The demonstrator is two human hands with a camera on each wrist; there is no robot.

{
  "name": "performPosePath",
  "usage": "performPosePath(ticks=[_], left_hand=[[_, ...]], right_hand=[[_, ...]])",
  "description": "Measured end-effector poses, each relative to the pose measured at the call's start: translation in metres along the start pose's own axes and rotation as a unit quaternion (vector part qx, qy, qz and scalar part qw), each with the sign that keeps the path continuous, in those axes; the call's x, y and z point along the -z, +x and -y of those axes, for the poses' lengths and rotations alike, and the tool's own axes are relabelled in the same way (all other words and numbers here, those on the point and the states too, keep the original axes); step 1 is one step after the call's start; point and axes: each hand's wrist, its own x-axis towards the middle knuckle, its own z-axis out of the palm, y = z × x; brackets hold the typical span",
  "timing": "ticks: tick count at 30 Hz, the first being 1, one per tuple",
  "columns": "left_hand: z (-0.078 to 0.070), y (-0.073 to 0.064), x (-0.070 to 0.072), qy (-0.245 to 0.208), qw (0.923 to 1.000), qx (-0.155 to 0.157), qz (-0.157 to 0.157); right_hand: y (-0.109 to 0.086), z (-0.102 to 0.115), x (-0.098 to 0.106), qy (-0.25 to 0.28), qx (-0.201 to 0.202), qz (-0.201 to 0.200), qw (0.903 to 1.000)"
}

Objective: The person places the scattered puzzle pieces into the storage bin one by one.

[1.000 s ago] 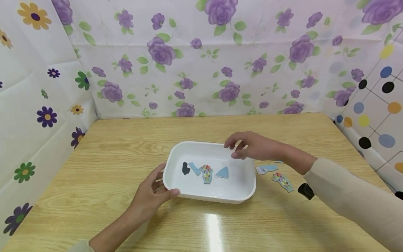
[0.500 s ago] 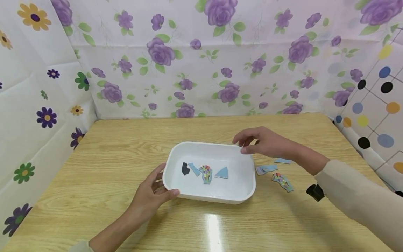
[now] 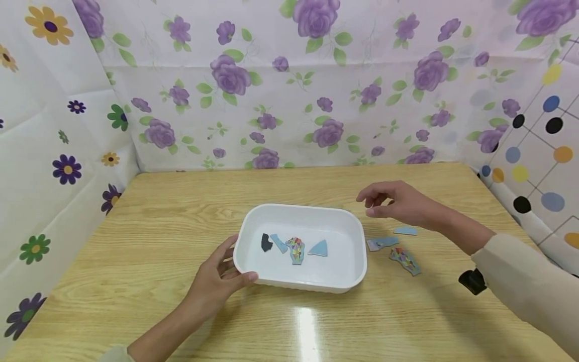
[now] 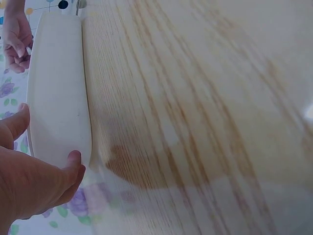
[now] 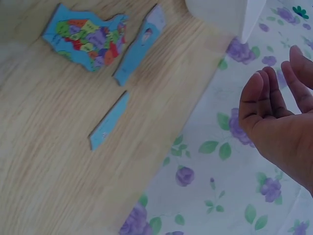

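The right hand [image 3: 400,203] hangs in the air just beyond the far right corner of the white plastic tray [image 3: 339,271], fingers loosely bent, thumb apart from the index finger, holding nothing. The left hand [image 3: 219,274] is clamped on the tray's near left corner, its thumb on the near rim and its fingers along the left end.

Inside the tray, from left to right, lie a black piece [image 3: 266,243], a narrow light-blue strip [image 3: 279,244], a multicoloured map piece [image 3: 296,250] and a blue triangular piece [image 3: 319,249], all well apart from the hands. On the wooden table [image 3: 158,236], just right of the tray, are three more pieces: a blue-and-pinkish piece [image 3: 383,243], a plain blue sliver [image 3: 405,231] farther back and a larger blue-edged map piece [image 3: 405,261] nearer the person. The right wrist view shows these three lying flat and separate.

A purple-rose cloth [image 3: 289,136] hangs behind the table; a polka-dot cloth [image 3: 538,166] hangs at its right.
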Motion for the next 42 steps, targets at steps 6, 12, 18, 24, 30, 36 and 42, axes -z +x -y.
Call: performPosePath(ticks=[6, 12, 18, 24, 30, 36, 42], left_hand=[[0.001, 0.000, 0.000, -0.002, 1.0000, -0.003, 0.000], [0.002, 0.000, -0.001, 0.000, 1.0000, -0.004, -0.002], [0.000, 0.000, -0.001, 0.000, 1.0000, -0.002, -0.003], [0.000, 0.000, -0.001, -0.001, 1.0000, -0.002, -0.002], [0.000, 0.000, -0.001, 0.002, 1.0000, 0.002, -0.003], [-0.001, 0.000, 0.000, 0.004, 1.0000, 0.000, 0.001], [-0.001, 0.000, 0.000, 0.004, 1.0000, -0.005, 0.003]], right_hand=[[-0.007, -0.015, 0.004, -0.013, -0.017, -0.021, 0.9995], [-0.017, -0.035, 0.013, -0.043, -0.035, -0.036, 0.9978], [-0.028, -0.054, 0.024, -0.048, -0.056, -0.033, 0.9967], [-0.036, -0.070, 0.030, -0.061, -0.080, -0.015, 0.9948], [-0.042, -0.090, 0.027, -0.089, -0.074, -0.012, 0.9932], [-0.047, -0.106, 0.018, -0.087, -0.067, -0.033, 0.9934], [-0.053, -0.119, 0.011, -0.065, -0.073, -0.040, 0.9944]])
